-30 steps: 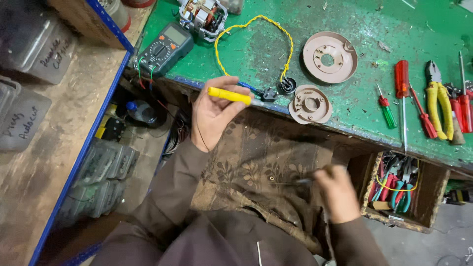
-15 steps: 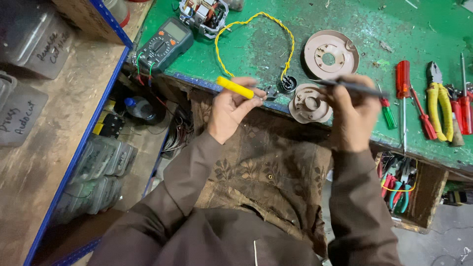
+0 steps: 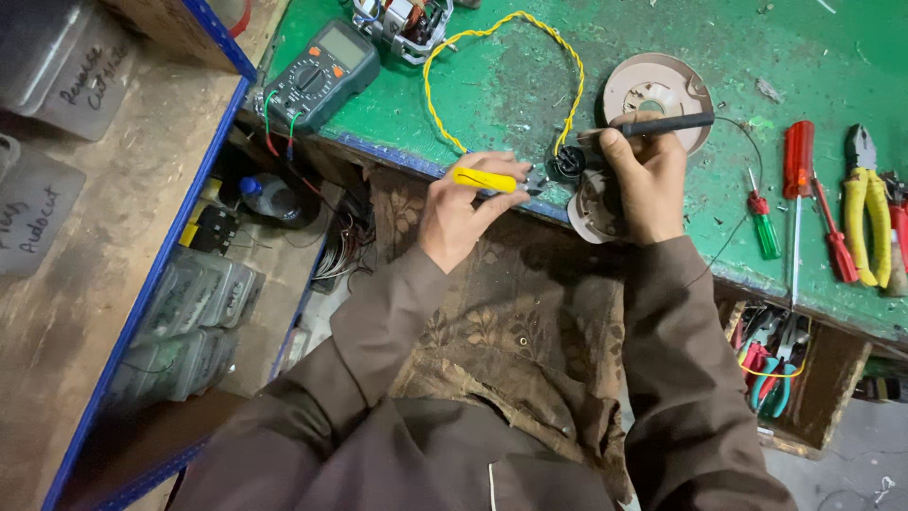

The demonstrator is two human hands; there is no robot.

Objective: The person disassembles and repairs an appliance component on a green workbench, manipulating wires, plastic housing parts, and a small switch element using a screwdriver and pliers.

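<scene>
My left hand (image 3: 463, 208) clamps yellow-handled pliers (image 3: 484, 180), right hand (image 3: 648, 175) grips black soldering iron (image 3: 662, 124) over small black part (image 3: 567, 163): light, stiff, likely fragile, hold by its sides.

The left hand (image 3: 463, 208) is sitting at the bench's (image 3: 662, 38) near edge, gripping a small tool (image 3: 484, 180) that is pointing right toward a small round part (image 3: 567, 163). The right hand (image 3: 648, 185) is hovering just right of that part, holding a soldering iron (image 3: 653, 125) above it — a round plate (image 3: 591, 203) is lying under this hand. Beyond the left hand a multimeter (image 3: 317, 74) is resting; right of the right hand, screwdrivers (image 3: 799, 180) and pliers (image 3: 865, 203) are lying.
</scene>
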